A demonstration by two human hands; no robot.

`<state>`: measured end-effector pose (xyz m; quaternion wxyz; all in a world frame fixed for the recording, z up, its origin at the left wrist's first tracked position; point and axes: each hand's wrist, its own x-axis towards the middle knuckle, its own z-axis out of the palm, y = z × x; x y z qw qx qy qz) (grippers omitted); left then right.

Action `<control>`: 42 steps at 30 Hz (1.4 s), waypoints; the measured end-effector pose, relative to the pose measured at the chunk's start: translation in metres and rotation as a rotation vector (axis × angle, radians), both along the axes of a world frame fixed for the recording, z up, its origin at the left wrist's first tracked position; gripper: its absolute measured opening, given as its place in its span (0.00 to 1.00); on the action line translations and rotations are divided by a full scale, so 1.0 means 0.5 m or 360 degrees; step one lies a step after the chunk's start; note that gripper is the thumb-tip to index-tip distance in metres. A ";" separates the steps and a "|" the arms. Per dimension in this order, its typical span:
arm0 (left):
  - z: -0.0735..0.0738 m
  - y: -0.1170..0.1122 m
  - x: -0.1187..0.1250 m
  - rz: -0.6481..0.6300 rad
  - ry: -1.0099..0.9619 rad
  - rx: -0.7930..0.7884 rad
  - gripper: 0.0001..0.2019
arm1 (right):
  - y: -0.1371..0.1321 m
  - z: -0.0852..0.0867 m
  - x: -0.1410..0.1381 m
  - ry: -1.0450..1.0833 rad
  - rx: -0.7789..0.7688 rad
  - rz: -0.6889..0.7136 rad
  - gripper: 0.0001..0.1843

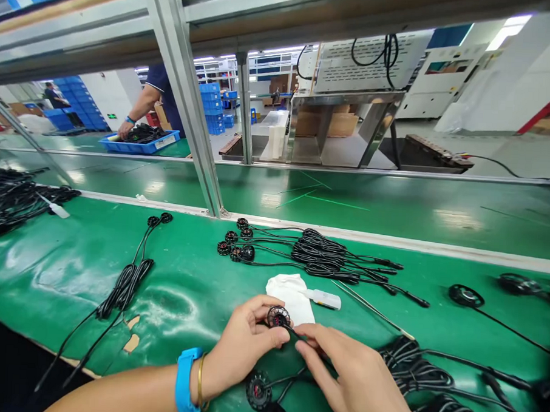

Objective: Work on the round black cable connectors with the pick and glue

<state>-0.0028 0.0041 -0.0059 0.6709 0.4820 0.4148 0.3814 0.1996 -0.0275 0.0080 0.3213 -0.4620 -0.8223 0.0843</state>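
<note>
My left hand [255,329], with a blue band at the wrist, is closed around a round black cable part [279,316] with a ribbed rim and some red at its centre. From that part runs a black cable [294,333], pinched between the thumb and fingers of my right hand [347,367]. Below the hands lies another round black part [258,390] on its own cable. Just beyond them are a white cloth [286,286] and a small clear bottle [324,298] with a white tip.
Bundled black cables [321,253] with round ends lie at the back of the green bench [181,269]. Tweezers [373,310] and more coils [423,367] are at right, a cable pair [125,290] at left. A metal post [188,105] rises behind; beyond it a person's arm [145,103] reaches into a blue tray [141,144].
</note>
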 end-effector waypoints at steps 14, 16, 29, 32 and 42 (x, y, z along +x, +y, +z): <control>0.038 -0.008 -0.013 -0.0002 0.0536 0.0774 0.12 | -0.009 -0.011 -0.028 0.0090 0.0112 -0.0102 0.09; 0.035 -0.008 -0.013 -0.0046 0.0564 0.0856 0.12 | -0.011 -0.012 -0.030 0.0071 0.0132 -0.0091 0.09; 0.041 -0.014 -0.016 -0.0156 0.0854 0.1062 0.11 | -0.012 -0.015 -0.041 -0.0024 0.0076 -0.0035 0.08; 0.037 -0.012 -0.022 -0.0269 0.1064 0.1079 0.11 | -0.013 0.011 -0.037 -0.0134 -0.0147 0.0001 0.06; 0.028 0.001 -0.029 -0.0566 0.1488 0.1038 0.08 | -0.094 0.072 0.183 -0.0408 -0.1072 -0.0168 0.59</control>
